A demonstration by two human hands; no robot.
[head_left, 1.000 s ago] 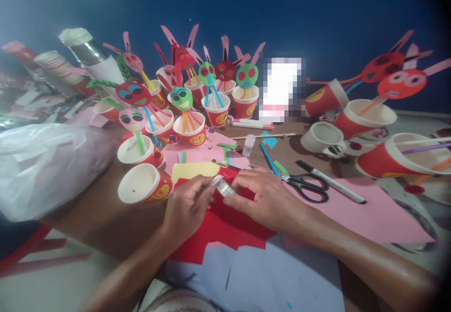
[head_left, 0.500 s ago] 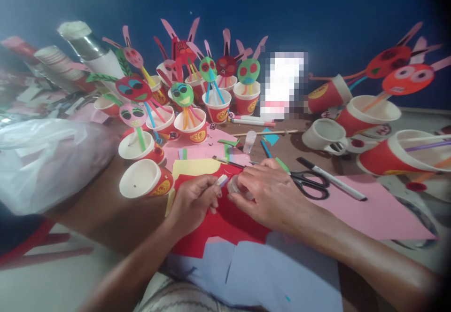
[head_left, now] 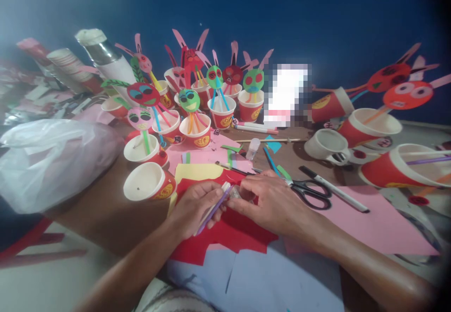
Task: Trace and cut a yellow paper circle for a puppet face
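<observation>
Gripping purple stick (head_left: pixel 214 212) & white stick (head_left: pixel 226 187) together, L hand (head_left: pixel 197 204) has fingers closed round both, sticks slanting up twd R hand (head_left: pixel 273 201). R hand's thumb & fingers pinch small clear item (head_left: pixel 235 192) just right of stick tips; can't tell exactly what it is, partly hidden by fingers. All this is above red paper (head_left: pixel 243 227), w/ grey-blue paper (head_left: pixel 268 274) on near side & yellow paper (head_left: pixel 197 172) on far side. Scissors (head_left: pixel 312 193), black handles showing, sit right of R hand; marker (head_left: pixel 338 192) lies slanted further right, partly over pink paper (head_left: pixel 377 218). Small clear bottle (head_left: pixel 252 149) stands beyond hands, w/ blue straw (head_left: pixel 272 160) a bit right of it & white mug (head_left: pixel 326 146) further right. Bare red-white cup (head_left: pixel 144 181) tilts left of L hand; plastic bag (head_left: pixel 56 161) is at far left of it. Beyond, grp of cups (head_left: pixel 220 114) holds paper faces (head_left: pixel 189 99) on coloured legs, some w/ long ears; more cups w/ faces at right, incl. orange face (head_left: pixel 408 95).
</observation>
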